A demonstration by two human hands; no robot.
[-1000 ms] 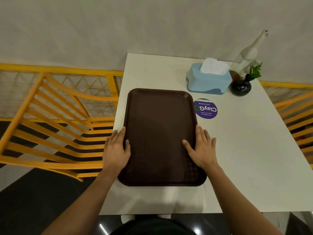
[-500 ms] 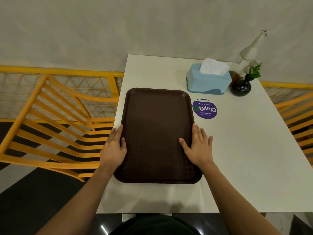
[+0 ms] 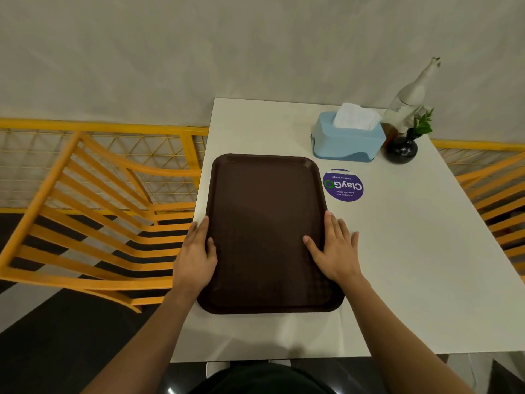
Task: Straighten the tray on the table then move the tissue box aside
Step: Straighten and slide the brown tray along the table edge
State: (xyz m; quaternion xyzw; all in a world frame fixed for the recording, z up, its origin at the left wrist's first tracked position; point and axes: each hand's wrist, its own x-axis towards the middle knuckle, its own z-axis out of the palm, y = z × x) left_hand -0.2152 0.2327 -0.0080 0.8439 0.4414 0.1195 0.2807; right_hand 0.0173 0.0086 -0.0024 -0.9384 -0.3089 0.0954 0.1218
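A dark brown rectangular tray (image 3: pixel 267 211) lies on the left half of the white table (image 3: pixel 412 251), its long sides running away from me. My left hand (image 3: pixel 196 257) clasps the tray's left rim, thumb on the inside. My right hand (image 3: pixel 335 248) rests on the right rim, thumb on the tray floor and fingers spread flat over the edge. A light blue tissue box (image 3: pixel 348 140) with a white tissue sticking up stands beyond the tray's far right corner, apart from both hands.
A round purple sticker (image 3: pixel 343 185) is on the table between tray and box. A black vase with a green sprig (image 3: pixel 402 149) and a clear glass bottle (image 3: pixel 412 95) stand right of the box. Yellow slatted chairs (image 3: pixel 93 211) flank the table on both sides.
The tray has turned slightly clockwise under both hands, so its sides now run closer to parallel with the table edge. The hands keep their hold on the rims.
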